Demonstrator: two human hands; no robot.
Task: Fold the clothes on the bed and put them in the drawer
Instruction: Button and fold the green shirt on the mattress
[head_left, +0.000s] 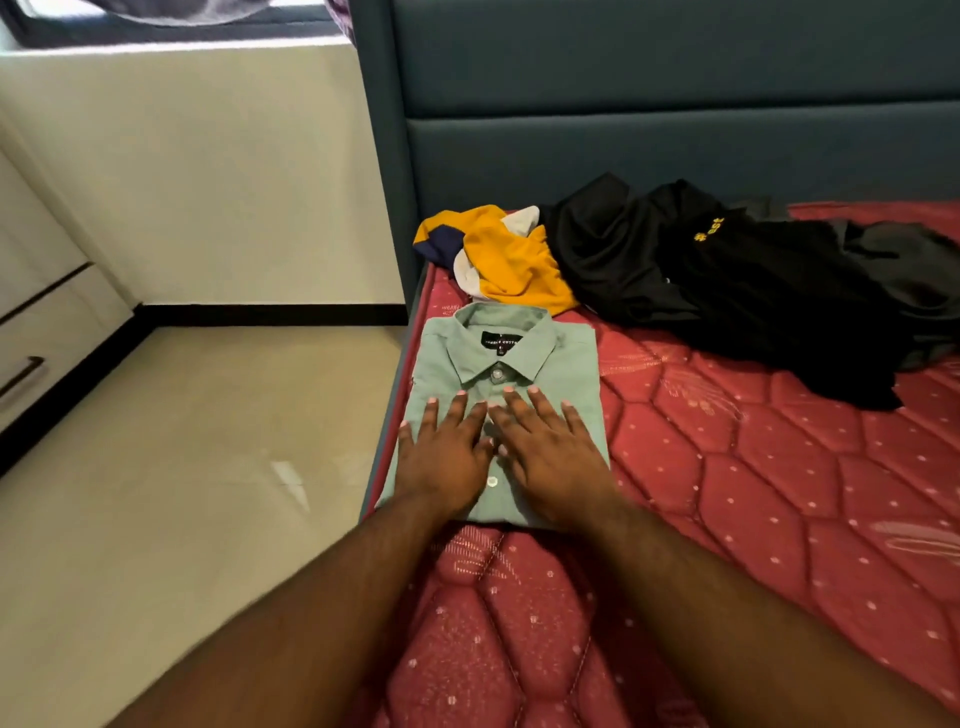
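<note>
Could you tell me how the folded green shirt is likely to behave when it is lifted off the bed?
The green shirt is thin woven cloth, so it will probably sag and unfold unless supported from beneath. It looks light. It lies at the mattress edge, so a sideways push may well slide it off.

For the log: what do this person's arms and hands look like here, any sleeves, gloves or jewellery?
Both forearms are bare up to the frame edge, with no sleeve in view. The left hand and right hand wear no gloves, and no rings, watch or bracelet show. The fingernails are short and unpainted.
</note>
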